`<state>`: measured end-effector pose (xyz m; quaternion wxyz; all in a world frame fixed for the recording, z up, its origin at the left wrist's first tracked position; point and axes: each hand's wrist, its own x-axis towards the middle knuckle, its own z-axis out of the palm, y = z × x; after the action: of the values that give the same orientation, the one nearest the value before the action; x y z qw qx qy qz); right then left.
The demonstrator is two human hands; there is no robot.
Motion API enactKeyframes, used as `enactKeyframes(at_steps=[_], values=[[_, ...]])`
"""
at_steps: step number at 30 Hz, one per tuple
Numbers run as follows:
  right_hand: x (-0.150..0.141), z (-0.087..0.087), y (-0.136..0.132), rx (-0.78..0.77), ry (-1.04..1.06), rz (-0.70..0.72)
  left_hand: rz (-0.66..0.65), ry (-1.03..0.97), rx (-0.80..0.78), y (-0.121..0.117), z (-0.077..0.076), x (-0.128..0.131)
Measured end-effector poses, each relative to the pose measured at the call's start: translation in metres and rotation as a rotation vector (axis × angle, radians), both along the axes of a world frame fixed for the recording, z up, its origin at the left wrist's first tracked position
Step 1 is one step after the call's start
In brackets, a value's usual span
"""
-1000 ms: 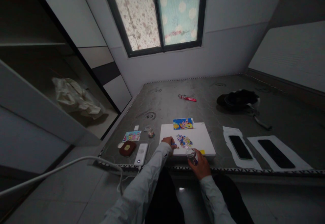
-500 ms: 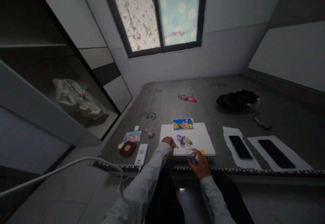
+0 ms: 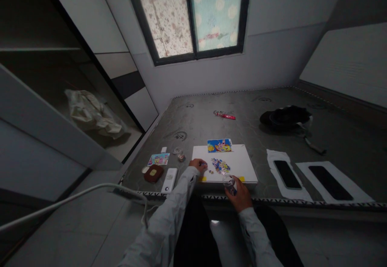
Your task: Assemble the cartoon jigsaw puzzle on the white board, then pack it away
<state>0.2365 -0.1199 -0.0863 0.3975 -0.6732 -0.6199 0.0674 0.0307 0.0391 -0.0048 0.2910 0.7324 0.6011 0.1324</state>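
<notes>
A white box (image 3: 242, 164) bears a heap of tiny multicoloured puzzle pieces (image 3: 220, 165) and, at its back edge, a blue cartoon picture card (image 3: 219, 146). My left hand (image 3: 197, 164) is closed in a pinch over the box's left side, with a small bluish-purple puzzle piece (image 3: 204, 164) at the fingertips. A few stray pieces (image 3: 211, 172) lie between that hand and the heap. My right hand (image 3: 242, 196) is wrapped round a small clear jar (image 3: 230, 185) at the box's front edge. The jar is tilted, its mouth toward the heap, and dark bits show inside.
Left of the box are a small clear container (image 3: 181, 156), a second picture card (image 3: 159, 159), a brown case (image 3: 153, 173) and a white power bank (image 3: 169, 180) with a cable. Two phones (image 3: 288, 174) lie on white sheets at right. Farther back are a red item (image 3: 225, 115) and a dark cap (image 3: 286, 117).
My left hand has shifted slightly left, away from the heap, uncovering stray pieces and a yellow strip on the box's front. My right hand still holds the jar. The view has tilted slightly.
</notes>
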Motion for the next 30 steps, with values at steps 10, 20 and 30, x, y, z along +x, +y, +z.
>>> enactKeyframes(at_steps=[10, 20, 30], values=[[-0.011, 0.011, 0.001, 0.038, -0.041, 0.012, -0.697, -0.143, 0.160, -0.038, 0.038, 0.043], [-0.011, 0.015, -0.001, 0.035, -0.024, 0.032, -0.763, 0.024, 0.050, -0.042, 0.019, 0.056], [-0.014, 0.019, -0.001, 0.007, 0.001, 0.037, -0.745, -0.095, -0.042, -0.040, 0.023, 0.050]])
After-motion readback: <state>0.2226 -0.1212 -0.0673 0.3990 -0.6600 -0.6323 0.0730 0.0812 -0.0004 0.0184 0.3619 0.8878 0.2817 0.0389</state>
